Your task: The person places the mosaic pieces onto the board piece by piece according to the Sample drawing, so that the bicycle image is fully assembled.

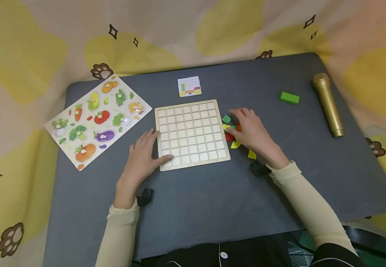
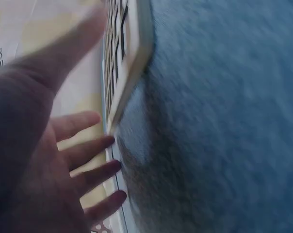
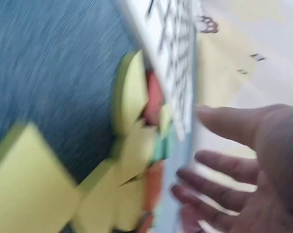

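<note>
Head: wooden grid board (image 1: 193,133) on table (image 1: 196,204) between hands. Left hand (image 1: 141,157) at board's left edge, fingers spread wide, thumb over cells near lower left corner. Right hand (image 1: 254,133) over coloured blocks (image 1: 229,137) beside board's right edge, thumb and fingers wide apart.

Left wrist: fingers straight, just beside board; thumb across its rim.

Right wrist: fingers extended, separated; blocks near; contact, cannot tell.

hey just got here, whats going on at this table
Someone's left hand is at the left edge of a wooden grid board. The right hand is over coloured pieces beside the board's right edge, with no clear grip on any. A small printed card lies beyond the board, and a green block sits near a gold microphone.
</note>
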Available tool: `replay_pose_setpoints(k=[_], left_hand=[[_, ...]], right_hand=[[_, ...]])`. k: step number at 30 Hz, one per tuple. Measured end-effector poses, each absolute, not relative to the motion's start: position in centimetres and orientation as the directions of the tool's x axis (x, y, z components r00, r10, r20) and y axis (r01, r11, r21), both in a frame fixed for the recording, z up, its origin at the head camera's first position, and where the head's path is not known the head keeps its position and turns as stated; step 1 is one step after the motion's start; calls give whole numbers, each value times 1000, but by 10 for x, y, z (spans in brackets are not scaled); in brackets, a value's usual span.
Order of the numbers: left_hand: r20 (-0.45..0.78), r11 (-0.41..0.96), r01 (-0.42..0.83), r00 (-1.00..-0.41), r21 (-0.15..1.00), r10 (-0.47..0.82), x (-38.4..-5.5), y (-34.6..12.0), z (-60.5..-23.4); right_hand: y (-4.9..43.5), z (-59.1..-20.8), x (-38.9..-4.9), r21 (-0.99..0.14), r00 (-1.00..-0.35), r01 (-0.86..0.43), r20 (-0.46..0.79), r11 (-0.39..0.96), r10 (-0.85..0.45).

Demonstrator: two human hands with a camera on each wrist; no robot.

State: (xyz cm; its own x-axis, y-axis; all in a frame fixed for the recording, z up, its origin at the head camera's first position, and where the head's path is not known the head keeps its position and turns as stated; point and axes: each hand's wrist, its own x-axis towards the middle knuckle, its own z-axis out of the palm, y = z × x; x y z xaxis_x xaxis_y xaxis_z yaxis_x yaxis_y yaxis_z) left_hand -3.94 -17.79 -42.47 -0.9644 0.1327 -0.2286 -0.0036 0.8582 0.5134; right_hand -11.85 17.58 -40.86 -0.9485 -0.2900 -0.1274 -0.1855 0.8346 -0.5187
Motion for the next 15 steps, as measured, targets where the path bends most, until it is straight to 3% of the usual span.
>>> replay_pose_setpoints(k=[5, 15], left_hand=[[-265, 867, 21, -948, 497, 175, -34, -183, -428], [-302, 872, 20, -934, 489, 191, -32, -181, -430]], right_hand=[[177, -417, -134, -584, -949, -154, -138, 797, -285], [161, -416, -152, -578, -960, -90, -167, 811, -225]])
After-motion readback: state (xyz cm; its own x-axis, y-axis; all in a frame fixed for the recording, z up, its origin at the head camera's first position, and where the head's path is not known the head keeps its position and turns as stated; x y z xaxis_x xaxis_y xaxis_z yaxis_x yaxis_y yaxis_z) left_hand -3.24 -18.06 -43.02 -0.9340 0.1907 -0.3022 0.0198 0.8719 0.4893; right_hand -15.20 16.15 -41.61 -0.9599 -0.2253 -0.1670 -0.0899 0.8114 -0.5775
